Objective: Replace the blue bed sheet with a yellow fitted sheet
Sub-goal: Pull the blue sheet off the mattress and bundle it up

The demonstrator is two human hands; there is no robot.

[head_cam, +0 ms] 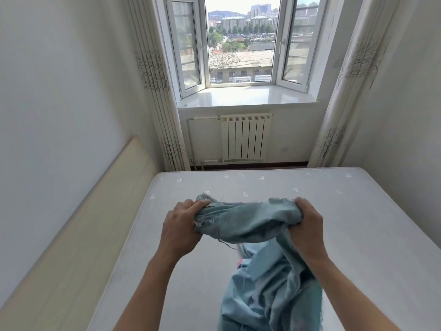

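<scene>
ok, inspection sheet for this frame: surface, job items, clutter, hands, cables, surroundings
Surface: bare white mattress, no sheet on it.
Job's things: blue bed sheet bunched, held up over the mattress; yellow fitted sheet not in view.
Clutter: nothing seen.
Grippers: left hand and right hand each grip the blue sheet's top edge, fingers curled.
Cables: nothing seen.
Surroundings: open window, radiator, curtains, headboard at left.

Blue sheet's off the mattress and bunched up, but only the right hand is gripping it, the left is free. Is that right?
Not quite. In the head view both hands grip the blue sheet: the left hand holds one end of the bunch and the right hand the other. The rest stands: the sheet is bunched above the bare mattress.
</scene>
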